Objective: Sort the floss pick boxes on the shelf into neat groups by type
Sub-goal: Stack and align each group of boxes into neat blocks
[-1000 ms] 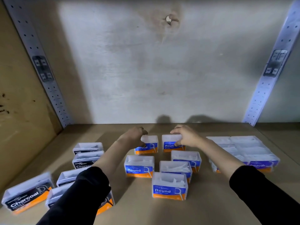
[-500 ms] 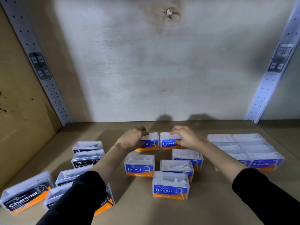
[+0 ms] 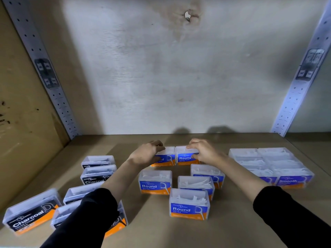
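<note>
Six clear boxes [image 3: 189,203], perhaps — blue-orange labelled.

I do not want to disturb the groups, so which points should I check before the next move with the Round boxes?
1. Left hand grips the back-left Round box: ok.
2. Right hand grips the back-right Round box: ok.
3. These two boxes stand side by side, labels forward: ok.
4. Front Round boxes in straight rows: not ok, they are staggered.
5. Smooth boxes in a tight block: ok.
6. Charcoal boxes aligned: not ok, the nearest lies skewed.
</note>
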### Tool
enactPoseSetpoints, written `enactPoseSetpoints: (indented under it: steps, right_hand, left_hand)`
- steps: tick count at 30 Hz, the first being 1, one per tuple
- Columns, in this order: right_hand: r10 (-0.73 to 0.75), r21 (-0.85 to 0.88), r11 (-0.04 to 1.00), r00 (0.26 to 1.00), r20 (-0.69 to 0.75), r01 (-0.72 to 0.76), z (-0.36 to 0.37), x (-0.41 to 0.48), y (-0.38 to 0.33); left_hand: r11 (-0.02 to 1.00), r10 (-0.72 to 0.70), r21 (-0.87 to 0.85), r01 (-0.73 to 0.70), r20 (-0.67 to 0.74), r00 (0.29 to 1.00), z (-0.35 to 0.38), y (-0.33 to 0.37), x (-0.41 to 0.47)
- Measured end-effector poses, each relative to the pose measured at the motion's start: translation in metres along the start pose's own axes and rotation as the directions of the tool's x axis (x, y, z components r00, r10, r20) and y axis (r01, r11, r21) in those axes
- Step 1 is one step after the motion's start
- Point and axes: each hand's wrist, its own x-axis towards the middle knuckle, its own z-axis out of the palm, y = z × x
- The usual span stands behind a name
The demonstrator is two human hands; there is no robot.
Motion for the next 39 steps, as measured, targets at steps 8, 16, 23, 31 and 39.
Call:
enactPoseSetpoints:
  steps: [8, 16, 23, 31, 39]
  right_hand:
    - [0.002, 0.005, 1.0, 1.0, -0.006, -0.002, 0.003, -0.002, -0.001]
    - [0.016, 0.072, 0.997, 0.999, 0.036, -0.019, -0.014, -0.01, -0.008]
    - [0.036, 0.171, 0.98, 0.94, 0.339, -0.099, -0.05, -0.034, 0.007]
    - [0.091, -0.033, 0.996, 0.906, 0.415, -0.084, -0.041, -0.051, 0.006]
    - [0.072, -0.018, 0.997, 0.968, 0.239, -0.07, -0.038, -0.045, -0.003]
  left_hand:
    - [1.0, 0.008, 0.006, -0.008, 0.007, 1.0, 0.003, -0.004, -0.002]
    - [0.999, 0.015, -0.032, -0.014, 0.056, 0.998, -0.006, -0.001, -0.006]
    - [0.98, 0.064, -0.198, -0.025, 0.197, 0.978, -0.029, -0.007, -0.024]
    - [0.996, 0.053, -0.087, -0.021, 0.39, 0.919, -0.023, -0.004, -0.04]
    - [0.998, 0.001, -0.056, 0.015, 0.275, 0.962, -0.017, 0.002, -0.032]
